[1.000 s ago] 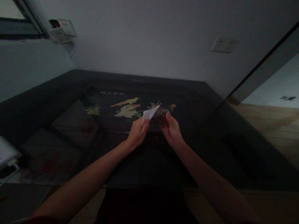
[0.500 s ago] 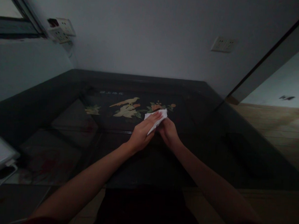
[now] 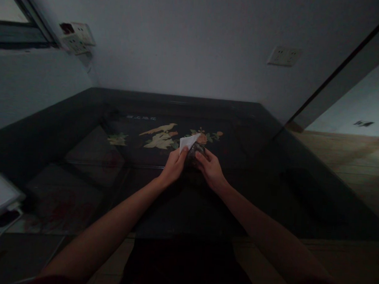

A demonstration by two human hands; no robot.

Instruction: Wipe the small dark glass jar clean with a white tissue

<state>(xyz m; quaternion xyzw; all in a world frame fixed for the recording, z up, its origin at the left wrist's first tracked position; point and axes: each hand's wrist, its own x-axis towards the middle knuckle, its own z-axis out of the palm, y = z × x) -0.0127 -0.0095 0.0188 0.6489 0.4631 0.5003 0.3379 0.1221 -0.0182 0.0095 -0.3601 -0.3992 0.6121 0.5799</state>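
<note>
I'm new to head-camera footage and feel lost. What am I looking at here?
There's no machine: these are a person's own bare hands, filmed by a camera worn on the head, looking forward and down. The left hand holds a white sheet, like tissue. The right hand grips a dark shiny object, too dim to identify. Both are over a dark table, its surface decorated with a bird and flowers. At far left sits a white device with a white cable.

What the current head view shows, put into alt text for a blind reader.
A left hand holds white tissue beside a small dark object held by the right hand, over a dark table decorated with a bird and flowers.
</note>
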